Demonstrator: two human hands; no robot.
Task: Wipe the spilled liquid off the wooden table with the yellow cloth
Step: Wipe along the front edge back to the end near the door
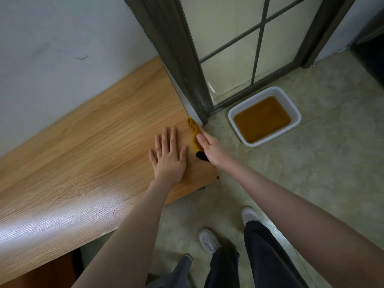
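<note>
The wooden table (93,142) runs from lower left to its right end near the door frame. My left hand (169,156) lies flat on the tabletop near that end, fingers spread, holding nothing. My right hand (209,149) presses the yellow cloth (194,132) against the table's right edge, thumb on top. The cloth is bunched along the edge, and a dark corner of it sticks out below my hand. I cannot make out any liquid on the wood.
A white basin (295,113) holding brown liquid stands on the tiled floor right of the table. A dark door frame (187,75) with glass panes rises behind the table's end. A white wall backs the table. My feet stand below.
</note>
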